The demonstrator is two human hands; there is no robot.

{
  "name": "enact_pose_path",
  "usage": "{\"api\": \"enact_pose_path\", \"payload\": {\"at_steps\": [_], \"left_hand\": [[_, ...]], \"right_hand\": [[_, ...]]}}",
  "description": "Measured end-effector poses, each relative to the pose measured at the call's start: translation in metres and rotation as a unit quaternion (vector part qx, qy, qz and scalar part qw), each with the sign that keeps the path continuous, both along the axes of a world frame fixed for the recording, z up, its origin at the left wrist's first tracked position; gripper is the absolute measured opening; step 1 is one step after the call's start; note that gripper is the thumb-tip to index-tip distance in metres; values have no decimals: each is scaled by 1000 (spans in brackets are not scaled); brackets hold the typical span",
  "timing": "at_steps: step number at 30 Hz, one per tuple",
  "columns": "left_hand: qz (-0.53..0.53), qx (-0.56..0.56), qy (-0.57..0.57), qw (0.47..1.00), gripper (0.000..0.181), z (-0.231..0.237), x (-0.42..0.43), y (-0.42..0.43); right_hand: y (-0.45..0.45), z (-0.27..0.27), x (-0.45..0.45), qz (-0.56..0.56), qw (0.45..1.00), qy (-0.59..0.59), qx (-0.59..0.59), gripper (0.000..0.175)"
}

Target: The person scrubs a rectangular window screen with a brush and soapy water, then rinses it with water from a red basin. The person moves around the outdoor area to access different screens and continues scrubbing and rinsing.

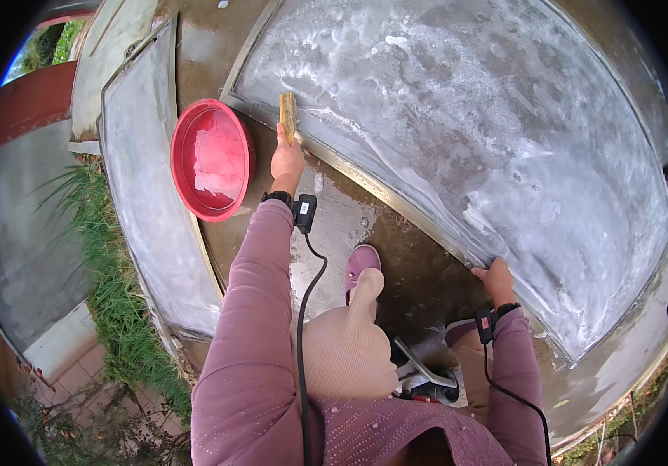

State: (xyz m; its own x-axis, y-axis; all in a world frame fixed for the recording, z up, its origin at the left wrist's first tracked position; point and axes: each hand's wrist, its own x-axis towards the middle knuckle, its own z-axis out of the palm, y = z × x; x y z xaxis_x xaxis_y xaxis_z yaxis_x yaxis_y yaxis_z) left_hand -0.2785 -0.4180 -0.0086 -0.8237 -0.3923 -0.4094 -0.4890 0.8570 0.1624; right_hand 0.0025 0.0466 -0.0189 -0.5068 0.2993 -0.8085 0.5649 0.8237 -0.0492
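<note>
A large framed mesh screen (415, 134), streaked with white suds, lies flat on the wet concrete. My left hand (287, 163) grips a wooden-backed brush (288, 116) over the screen's near left frame edge; its bristles cannot be made out. Near the bottom of the same screen, my right hand (495, 279) rests on the metal frame with thumb and fingers at its edge. A round red plastic basin (179, 169) with water in it stands just left of my left hand.
A second framed screen (150, 175) lies to the left, beyond the basin. Green grass (118, 279) borders the concrete there. Wet floor (410, 256) and my shoe (363, 259) lie between the arms. A metal-framed object (427, 373) stands by my legs.
</note>
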Motion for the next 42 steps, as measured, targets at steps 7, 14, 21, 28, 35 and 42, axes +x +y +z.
{"api": "enact_pose_path", "payload": {"at_steps": [7,14,21,28,35,42], "left_hand": [[-327,139,21,935,63,-20,152,56],[-111,-51,15,992,64,-9,9,-21],[-416,237,46,877,65,-17,135,171],[-527,117,80,838,58,-35,69,154],[65,32,132,989,62,-24,-36,37],[-542,269,8,796,62,-34,104,284]], "right_hand": [[0,-3,2,2,1000,-4,2,69],[-1,-2,2,19,1000,15,13,67],[-2,-4,2,-10,1000,-7,23,69],[-3,-2,-1,-10,999,-22,21,72],[-5,1,-1,-34,999,-11,14,71],[-6,2,-5,-24,999,-40,20,72]]}}
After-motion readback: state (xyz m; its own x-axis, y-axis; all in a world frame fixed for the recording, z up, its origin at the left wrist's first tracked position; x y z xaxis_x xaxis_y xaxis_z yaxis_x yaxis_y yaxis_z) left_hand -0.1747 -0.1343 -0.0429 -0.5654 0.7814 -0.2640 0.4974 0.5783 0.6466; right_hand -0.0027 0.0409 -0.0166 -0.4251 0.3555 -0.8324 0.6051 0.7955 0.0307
